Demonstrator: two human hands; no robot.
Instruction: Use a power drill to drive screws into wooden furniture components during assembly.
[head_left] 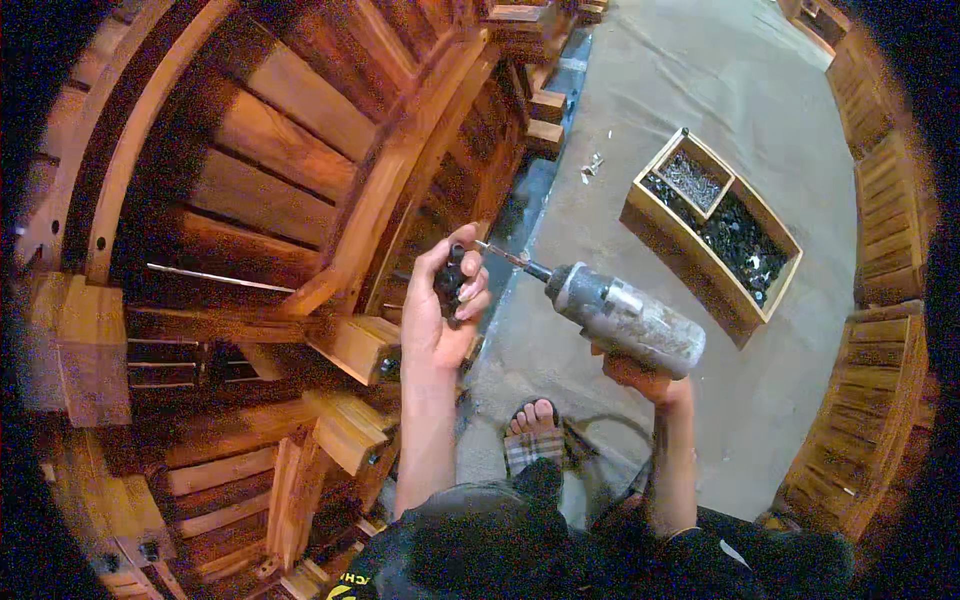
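My left hand is raised in front of me with its fingers curled round several small black pieces. They look like caps or feet, though the fingers partly cover them. In my right hand is a power drill with a worn grey body, gripped from below. Its long thin bit points left, and the tip is close to the fingertips of my left hand. Whether the tip touches a black piece I cannot tell.
Stacked brown slatted wooden furniture fills the left side, with leg ends sticking out near my left forearm. A divided wooden box on the grey floor holds screws and black pieces. More wooden panels line the right.
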